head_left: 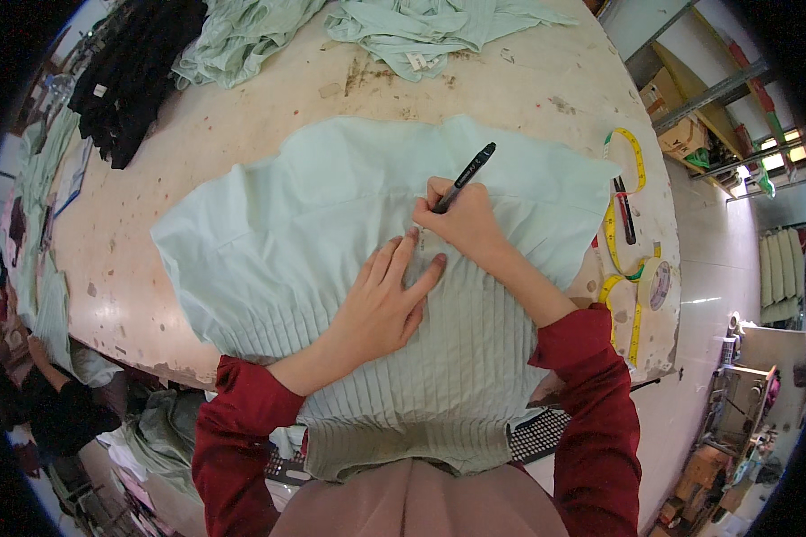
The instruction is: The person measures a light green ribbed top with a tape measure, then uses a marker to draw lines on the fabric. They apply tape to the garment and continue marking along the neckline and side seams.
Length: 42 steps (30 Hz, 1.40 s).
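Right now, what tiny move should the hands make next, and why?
Perhaps a short stroke by the right hand. It grips the black pen, slanted down toward the pale green pleated cloth, and the left hand lies spread on that cloth close by, so the spot looks steadied. I can't tell whether the pen touches the cloth yet.

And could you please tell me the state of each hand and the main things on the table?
Left hand: resting palm down on the green cloth, thumb apart
Right hand: closed around the black pen
Black pen: slanted, lower end hidden by the hand
Green cloth: spread out, finely pleated on the near side
Tape measure: uncoiled, in loose curves
Tape roll: lying beside the tape measure
Far green clothes: crumpled
Black clothes: heaped
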Each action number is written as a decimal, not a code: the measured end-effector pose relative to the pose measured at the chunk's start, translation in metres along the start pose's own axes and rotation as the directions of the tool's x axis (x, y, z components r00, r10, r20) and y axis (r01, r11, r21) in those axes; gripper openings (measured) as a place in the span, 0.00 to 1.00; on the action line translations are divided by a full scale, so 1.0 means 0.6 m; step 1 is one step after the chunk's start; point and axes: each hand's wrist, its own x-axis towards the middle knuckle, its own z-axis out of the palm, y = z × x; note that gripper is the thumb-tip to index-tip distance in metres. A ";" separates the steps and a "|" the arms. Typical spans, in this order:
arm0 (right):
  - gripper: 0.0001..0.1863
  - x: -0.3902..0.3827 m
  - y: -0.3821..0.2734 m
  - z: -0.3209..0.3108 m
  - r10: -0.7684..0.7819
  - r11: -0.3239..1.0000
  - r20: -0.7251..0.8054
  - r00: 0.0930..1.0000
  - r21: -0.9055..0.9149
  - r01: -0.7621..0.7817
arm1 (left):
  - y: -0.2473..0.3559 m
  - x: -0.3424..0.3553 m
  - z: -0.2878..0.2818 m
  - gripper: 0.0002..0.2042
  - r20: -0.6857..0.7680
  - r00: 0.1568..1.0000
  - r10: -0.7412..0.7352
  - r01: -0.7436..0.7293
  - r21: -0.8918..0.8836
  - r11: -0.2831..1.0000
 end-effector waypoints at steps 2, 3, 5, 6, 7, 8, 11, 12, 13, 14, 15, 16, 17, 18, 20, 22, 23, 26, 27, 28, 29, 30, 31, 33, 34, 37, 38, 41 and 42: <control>0.18 0.001 -0.001 -0.001 0.007 1.000 0.025 1.000 -0.002 -0.007 | 0.000 0.000 0.000 0.29 0.004 1.000 0.001 -0.001 0.010 1.000; 0.17 0.002 -0.001 -0.001 0.001 1.000 0.034 0.999 0.003 -0.001 | 0.000 0.000 0.001 0.29 0.006 1.000 -0.001 0.001 0.012 1.000; 0.17 0.002 0.000 0.000 -0.006 1.000 0.032 0.999 -0.001 0.006 | -0.001 0.000 0.001 0.29 0.010 1.000 -0.003 0.003 0.019 1.000; 0.17 0.002 0.000 0.001 -0.017 1.000 0.024 1.000 0.004 0.017 | -0.001 0.000 0.001 0.29 0.009 1.000 -0.002 0.002 0.020 1.000; 0.17 0.002 0.000 0.002 -0.042 0.999 0.010 0.999 -0.015 0.042 | -0.001 0.000 0.001 0.29 0.008 1.000 -0.001 0.000 0.020 1.000; 0.16 0.002 0.001 0.003 -0.069 0.997 -0.006 0.998 -0.030 0.069 | -0.001 0.000 0.001 0.30 0.007 1.000 0.000 0.000 0.019 1.000; 0.16 0.001 0.004 0.004 -0.011 1.000 -0.042 0.999 0.000 0.011 | -0.001 0.001 0.002 0.30 -0.002 1.000 0.007 -0.007 -0.008 1.000; 0.16 0.001 0.005 0.003 0.030 0.999 -0.048 0.998 0.022 -0.029 | -0.001 0.001 0.001 0.30 -0.001 1.000 0.003 -0.003 -0.013 1.000; 0.16 0.001 0.005 0.003 0.016 1.000 -0.044 0.999 0.021 -0.015 | -0.001 0.001 0.001 0.30 -0.002 1.000 -0.001 0.001 -0.019 1.000; 0.16 0.002 0.006 0.002 0.002 1.000 -0.041 0.999 0.020 -0.001 | -0.002 0.001 0.001 0.30 -0.004 1.000 -0.003 0.003 -0.025 1.000; 0.16 0.002 0.006 0.002 -0.020 1.000 -0.041 0.999 0.023 0.021 | -0.002 0.001 0.002 0.30 -0.003 1.000 -0.004 0.004 -0.017 1.000; 0.16 0.003 0.007 0.001 -0.034 0.999 -0.038 0.999 0.000 0.034 | -0.002 0.001 0.002 0.30 -0.001 1.000 -0.004 0.004 -0.008 1.000; 0.16 0.004 0.006 0.001 -0.056 0.998 -0.038 0.998 -0.018 0.055 | -0.002 0.001 0.002 0.30 0.002 1.000 -0.005 0.005 0.001 1.000; 0.16 0.004 0.006 0.002 -0.077 0.997 -0.038 0.996 -0.035 0.076 | -0.002 0.002 0.002 0.30 -0.001 1.000 -0.003 0.003 -0.002 1.000; 0.16 0.005 0.004 0.002 -0.090 0.995 -0.049 0.995 -0.045 0.088 | -0.002 0.002 0.002 0.30 -0.008 1.000 0.004 -0.004 -0.008 1.000; 0.16 0.005 0.003 0.002 -0.098 0.994 -0.052 0.994 -0.061 0.095 | -0.002 0.003 0.001 0.29 -0.026 1.000 0.015 -0.015 0.024 1.000; 0.16 0.005 0.002 0.001 -0.099 0.993 -0.051 0.994 -0.072 0.095 | -0.002 0.003 0.001 0.29 -0.034 0.999 0.022 -0.020 0.040 0.999; 0.15 0.004 0.000 0.000 -0.034 0.997 -0.026 0.999 -0.065 0.032 | 0.000 0.003 -0.001 0.29 -0.031 0.999 0.023 -0.021 0.043 0.999; 0.15 0.004 -0.001 0.001 -0.002 0.998 -0.011 1.000 -0.060 0.001 | 0.000 0.003 -0.001 0.29 -0.032 0.999 0.023 -0.021 0.046 0.999; 0.15 0.005 -0.001 0.001 -0.026 0.995 -0.023 0.999 -0.094 0.024 | 0.000 0.003 -0.001 0.29 -0.033 0.999 0.023 -0.021 0.048 0.999; 0.15 0.005 -0.001 0.001 -0.051 0.991 -0.036 0.998 -0.127 0.046 | 0.000 0.003 -0.002 0.29 -0.032 0.999 0.023 -0.021 0.051 0.998; 0.15 0.006 -0.001 0.002 -0.079 0.985 -0.047 0.996 -0.155 0.071 | 0.000 0.004 -0.002 0.29 -0.026 0.999 0.021 -0.019 0.050 0.999; 0.15 0.006 0.000 0.002 -0.048 0.992 -0.042 0.998 -0.120 0.043 | 0.000 0.004 -0.002 0.28 -0.022 1.000 0.018 -0.017 0.049 0.999; 0.15 0.005 0.002 0.002 0.006 0.999 -0.025 1.000 -0.048 -0.007 | 0.000 0.004 -0.002 0.28 -0.020 1.000 0.015 -0.015 0.048 0.999; 0.15 0.005 0.003 0.003 0.004 0.999 -0.053 0.999 -0.040 -0.006 | 0.000 0.004 -0.002 0.28 -0.019 1.000 0.017 -0.016 0.050 0.999; 0.15 0.006 0.007 0.004 -0.021 1.000 -0.110 0.994 -0.025 0.019 | 0.000 0.004 -0.001 0.29 -0.005 1.000 0.005 -0.005 0.024 1.000; 0.15 0.006 0.009 0.005 -0.042 0.999 -0.115 0.992 -0.025 0.039 | 0.000 0.004 -0.001 0.30 0.002 1.000 -0.002 0.002 0.012 1.000; 0.16 0.008 0.012 0.007 -0.073 0.996 -0.110 0.991 -0.050 0.068 | -0.001 0.003 -0.001 0.28 -0.019 1.000 0.018 -0.017 0.054 0.998; 0.16 0.008 0.013 0.008 -0.078 0.995 -0.105 0.991 -0.062 0.072 | -0.001 0.003 -0.001 0.28 -0.019 1.000 0.019 -0.018 0.050 0.999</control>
